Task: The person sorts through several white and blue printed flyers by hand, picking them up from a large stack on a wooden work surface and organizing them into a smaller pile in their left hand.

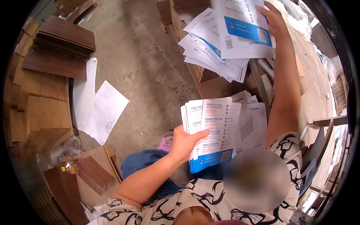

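My left hand (183,142) is closed around the left edge of a thick stack of leaflets (217,129), white with a blue band along the bottom. Its thumb lies across the top leaflet. At the upper right, my right arm is stretched out, and my right hand (274,20) grips the right edge of a similar leaflet (243,24). That leaflet is over a loose, fanned pile of printed papers (210,56), which partly hides beneath it. Beside the stack, more white printed booklets (252,122) stand close to my lap.
Dark brown boards (63,33) lie at the upper left near cardboard cartons (39,84). White sheets (107,108) rest beside them. Lower left, brown panels (93,174) lie on a board. A long wooden surface (300,48) runs along the right, with plastic wrap on it.
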Motion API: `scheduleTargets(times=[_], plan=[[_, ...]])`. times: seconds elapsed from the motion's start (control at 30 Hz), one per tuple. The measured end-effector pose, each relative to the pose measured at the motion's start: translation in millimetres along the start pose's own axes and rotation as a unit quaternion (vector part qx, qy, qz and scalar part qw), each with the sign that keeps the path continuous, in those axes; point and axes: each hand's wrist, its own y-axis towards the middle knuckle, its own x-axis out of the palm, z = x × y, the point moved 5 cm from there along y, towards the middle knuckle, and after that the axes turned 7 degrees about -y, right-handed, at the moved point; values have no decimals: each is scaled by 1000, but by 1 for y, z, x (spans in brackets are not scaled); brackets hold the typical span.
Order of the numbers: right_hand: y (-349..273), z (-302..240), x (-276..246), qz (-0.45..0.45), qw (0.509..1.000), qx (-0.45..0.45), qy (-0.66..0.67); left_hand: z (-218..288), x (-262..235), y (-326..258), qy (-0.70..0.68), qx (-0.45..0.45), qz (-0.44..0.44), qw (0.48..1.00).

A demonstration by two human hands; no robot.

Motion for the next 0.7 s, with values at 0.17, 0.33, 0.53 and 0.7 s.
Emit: scheduleTargets(times=[0.17,0.33,0.53,0.7], plan=[[25,-42,33,-39,988,-2,-149,-1,-1,1,-11,11,-8,1000],[70,51,63,-114,869,-74,-477,3,-2,0,-19,-3,4,1000],[40,96,80,17,774,-49,-631,1,0,-2,-43,18,14,999],[-10,81,78,43,831,-180,-525,11,-4,6,-67,7,50,996]])
